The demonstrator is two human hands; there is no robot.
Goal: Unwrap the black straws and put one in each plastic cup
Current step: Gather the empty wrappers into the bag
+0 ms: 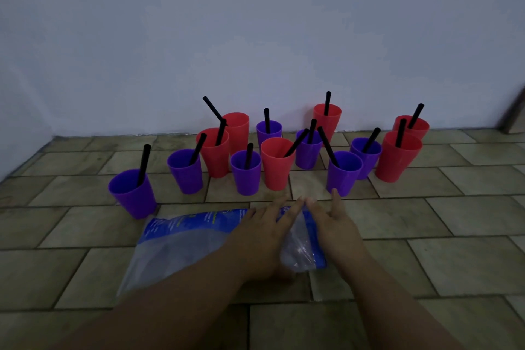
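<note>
Several purple and red plastic cups stand on the tiled floor near the wall, each with a black straw in it, such as the nearest purple cup (133, 193) with its straw (144, 163) and a red cup (277, 163). A clear and blue plastic bag (181, 239) lies flat on the floor in front of them. My left hand (262, 239) rests on the bag's right part with straight fingers. My right hand (333, 224) lies with straight fingers against the bag's crumpled right end (299, 250). The fingertips of both hands nearly meet.
A pale wall (255, 37) rises right behind the cups. The floor (440, 221) is laid with beige tiles. A dark edge (514, 111) shows at the far right by the wall.
</note>
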